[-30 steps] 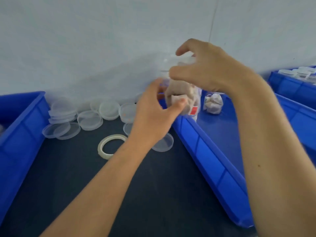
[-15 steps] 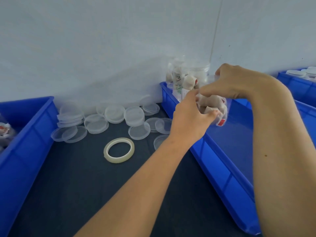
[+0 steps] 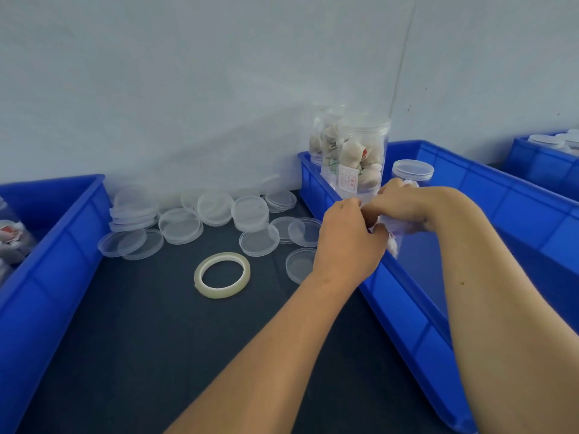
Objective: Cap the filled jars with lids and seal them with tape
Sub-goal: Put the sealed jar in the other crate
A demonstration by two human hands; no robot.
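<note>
I observe both hands lower than half a second ago: left hand (image 3: 346, 242) and right hand (image 3: 404, 203) curl their fingers around the jar (image 3: 396, 228), now down inside the blue bin (image 3: 401, 277).

Dark bench (image 3: 125, 355) underfoot of everything. Blue bin (image 3: 47, 277) at left edge, its wall running near to far. Larger blue bin (image 3: 407, 308) right — another blue bin (image 3: 539, 164) far right corner. Pale wall (image 3: 188, 89) behind.
</note>
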